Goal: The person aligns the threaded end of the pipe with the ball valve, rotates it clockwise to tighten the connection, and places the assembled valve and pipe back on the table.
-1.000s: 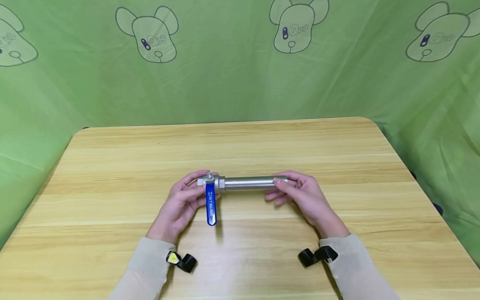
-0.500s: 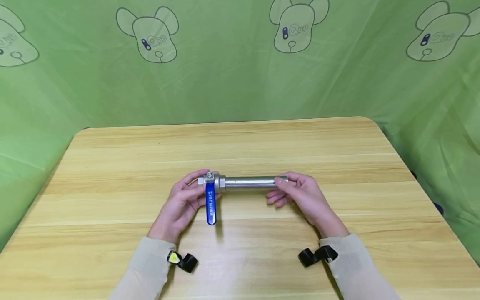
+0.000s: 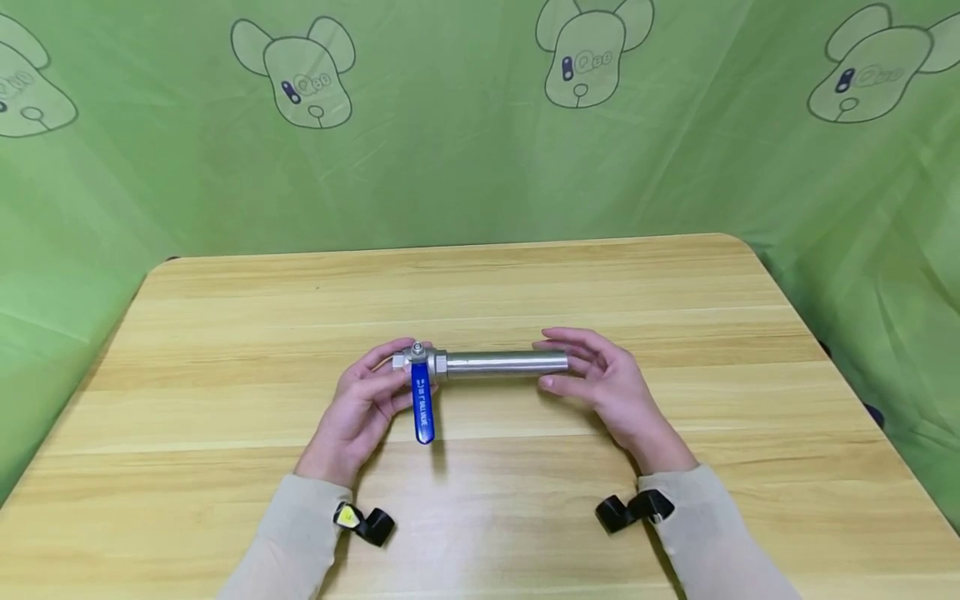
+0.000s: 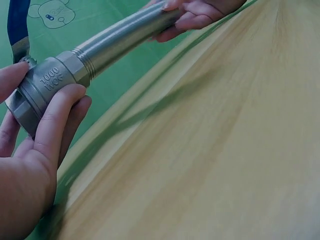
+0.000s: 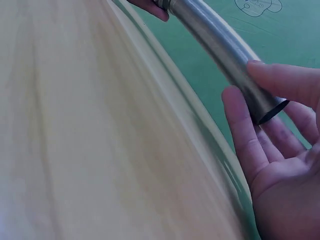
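A steel ball valve (image 3: 420, 365) with a long blue lever handle (image 3: 423, 404) is joined to a straight metal pipe (image 3: 506, 362). My left hand (image 3: 363, 400) grips the valve body from the left, thumb near the lever and fingers around its far side and underneath. In the left wrist view, "1000 WOG" shows on the valve body (image 4: 47, 85), beside the pipe's threaded end (image 4: 85, 62). My right hand (image 3: 603, 387) is spread around the pipe's right end, its thumb and fingers parted on either side. The pipe's open end (image 5: 272, 112) faces the right palm.
The assembly is held above a wood-grain table (image 3: 480, 517) with rounded far corners. Green cloth (image 3: 450, 183) printed with cartoon heads hangs behind and at the sides. Black wrist cameras (image 3: 367, 523) are strapped over both sleeves.
My right hand has loosened from its pinch on the pipe end. The thumb has come down off the pipe and the fingers have spread upward. The left hand keeps its hold.
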The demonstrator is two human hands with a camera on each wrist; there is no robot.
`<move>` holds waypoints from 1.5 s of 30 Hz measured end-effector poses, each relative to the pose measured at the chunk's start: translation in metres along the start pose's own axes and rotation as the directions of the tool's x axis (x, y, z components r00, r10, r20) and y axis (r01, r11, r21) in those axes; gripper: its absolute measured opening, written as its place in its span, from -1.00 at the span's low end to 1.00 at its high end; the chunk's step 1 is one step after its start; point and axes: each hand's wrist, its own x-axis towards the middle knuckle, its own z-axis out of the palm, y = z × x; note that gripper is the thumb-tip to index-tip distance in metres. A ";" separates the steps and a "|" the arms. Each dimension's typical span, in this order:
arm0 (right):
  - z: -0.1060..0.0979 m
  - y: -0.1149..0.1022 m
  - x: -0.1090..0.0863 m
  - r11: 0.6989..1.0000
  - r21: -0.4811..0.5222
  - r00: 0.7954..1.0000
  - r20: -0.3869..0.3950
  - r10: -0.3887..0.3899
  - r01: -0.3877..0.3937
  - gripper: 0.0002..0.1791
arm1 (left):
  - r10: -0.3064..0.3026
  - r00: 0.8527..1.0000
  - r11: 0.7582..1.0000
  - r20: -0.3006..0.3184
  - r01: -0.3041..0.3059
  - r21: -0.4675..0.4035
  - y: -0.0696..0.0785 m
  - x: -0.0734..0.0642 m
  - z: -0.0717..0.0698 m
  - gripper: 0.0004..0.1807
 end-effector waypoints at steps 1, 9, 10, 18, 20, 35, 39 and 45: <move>0.000 0.000 0.000 1.000 0.006 1.000 -0.005 -0.006 0.006 -0.30 | -0.001 1.000 1.000 0.003 0.001 -0.002 0.000 0.000 0.000 -0.57; 0.001 -0.002 0.000 1.000 -0.009 1.000 -0.026 0.014 -0.014 -0.48 | -0.010 1.000 1.000 0.015 0.010 0.009 0.002 -0.001 -0.001 -0.57; 0.001 -0.002 0.000 1.000 -0.010 0.999 -0.028 0.018 -0.018 -0.48 | -0.008 1.000 1.000 0.015 0.008 0.020 0.003 -0.002 -0.001 -0.57; 0.000 -0.003 -0.002 0.999 0.014 0.998 -0.041 0.045 -0.045 -0.49 | 0.007 1.000 0.976 -0.002 -0.007 0.220 0.007 -0.003 0.001 -0.60; 0.000 -0.003 -0.001 0.999 0.025 0.998 -0.040 0.048 -0.047 -0.49 | 0.006 1.000 0.965 -0.009 -0.004 0.262 0.008 -0.002 0.002 -0.59; 0.000 -0.001 0.000 0.988 0.154 0.999 -0.038 0.037 -0.030 -0.55 | -0.007 1.000 0.961 -0.005 0.008 0.278 0.010 -0.004 0.004 -0.56; 0.000 0.000 0.000 0.983 0.184 0.999 -0.035 0.028 -0.021 -0.58 | -0.020 1.000 0.970 0.015 0.016 0.242 0.009 -0.003 0.002 -0.54; -0.001 0.000 0.000 0.977 0.212 0.999 -0.030 0.023 -0.016 -0.61 | -0.038 0.999 0.971 0.016 0.033 0.235 0.008 -0.003 0.002 -0.47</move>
